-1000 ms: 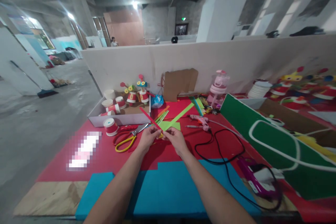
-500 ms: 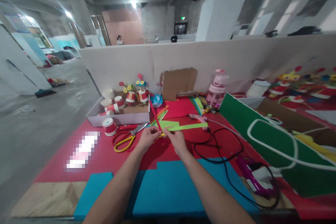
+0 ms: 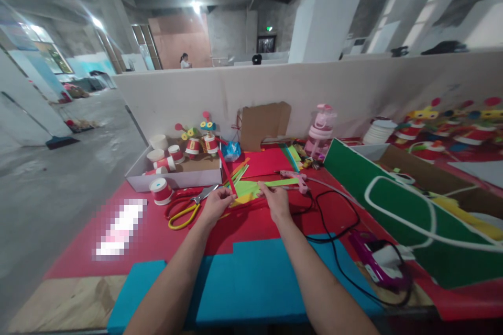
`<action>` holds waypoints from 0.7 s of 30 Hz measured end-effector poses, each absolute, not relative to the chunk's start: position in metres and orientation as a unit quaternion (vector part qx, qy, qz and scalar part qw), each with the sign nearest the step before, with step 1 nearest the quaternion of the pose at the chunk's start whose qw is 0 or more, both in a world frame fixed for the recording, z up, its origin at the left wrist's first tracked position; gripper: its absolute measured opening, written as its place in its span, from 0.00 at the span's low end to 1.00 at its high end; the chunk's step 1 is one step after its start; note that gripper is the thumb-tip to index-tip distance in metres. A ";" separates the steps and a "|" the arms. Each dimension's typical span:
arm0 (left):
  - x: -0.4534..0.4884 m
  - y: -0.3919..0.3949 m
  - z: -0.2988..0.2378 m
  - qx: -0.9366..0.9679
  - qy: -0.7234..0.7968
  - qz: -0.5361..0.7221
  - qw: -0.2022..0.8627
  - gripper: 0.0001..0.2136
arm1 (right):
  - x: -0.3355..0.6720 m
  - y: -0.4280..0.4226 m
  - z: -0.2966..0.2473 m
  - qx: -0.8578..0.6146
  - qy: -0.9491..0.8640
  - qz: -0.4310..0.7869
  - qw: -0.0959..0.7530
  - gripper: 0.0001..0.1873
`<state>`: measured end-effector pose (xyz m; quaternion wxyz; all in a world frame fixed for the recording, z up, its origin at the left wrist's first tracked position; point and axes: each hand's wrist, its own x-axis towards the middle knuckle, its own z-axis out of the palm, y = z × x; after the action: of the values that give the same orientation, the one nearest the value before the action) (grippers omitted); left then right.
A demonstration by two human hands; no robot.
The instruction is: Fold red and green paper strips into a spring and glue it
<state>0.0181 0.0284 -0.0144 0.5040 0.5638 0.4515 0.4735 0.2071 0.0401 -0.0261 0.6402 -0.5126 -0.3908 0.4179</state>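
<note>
My left hand [image 3: 217, 205] is closed in a pinch on the lower end of a narrow red paper strip [image 3: 227, 172], which slants up and away to the left. To its right, my right hand [image 3: 275, 201] pinches a light green paper strip [image 3: 285, 183] that reaches toward the pink glue gun [image 3: 301, 180]. Its fingers partly hide that strip. A yellow paper piece [image 3: 242, 199] lies between the hands. Scissors with red and yellow handles [image 3: 192, 208] rest beside my left hand. Loose orange and green strips [image 3: 239, 171] lie beyond it.
A white box [image 3: 137, 182] at the back left holds paper cups and two cup figures [image 3: 210, 141]. A lone cup [image 3: 161, 191] stands before it. On the right are a green-sided box [image 3: 353, 188], black cable [image 3: 322, 214] and purple power strip [image 3: 377, 264]. Blue sheets [image 3: 251, 282] line the front.
My hands have moved apart, the right one shifting to the right. The red strip stays in my left fingers, and the green strip's far end sits further left. The view has shifted slightly.
</note>
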 end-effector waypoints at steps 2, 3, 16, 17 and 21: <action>0.016 0.029 -0.014 0.561 0.453 0.474 0.506 0.12 | 0.213 0.043 -0.026 -0.514 -0.375 0.414 0.651 0.21; 0.015 0.029 -0.013 0.559 0.455 0.473 0.507 0.12 | 0.216 0.045 -0.026 -0.514 -0.366 0.412 0.658 0.21; 0.011 0.026 -0.001 0.552 0.464 0.460 0.518 0.14 | 0.240 0.053 -0.021 -0.491 -0.306 0.348 0.738 0.20; 0.011 0.027 -0.001 0.551 0.464 0.461 0.518 0.14 | 0.242 0.053 -0.021 -0.492 -0.304 0.341 0.741 0.20; 0.006 0.030 -0.004 0.548 0.456 0.469 0.521 0.14 | 0.246 0.051 -0.014 -0.465 -0.260 0.348 0.772 0.22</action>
<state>0.0061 0.0295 -0.0045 0.5212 0.5482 0.4562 0.4687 0.2460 0.0506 -0.0142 0.7716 -0.4652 -0.2597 0.3476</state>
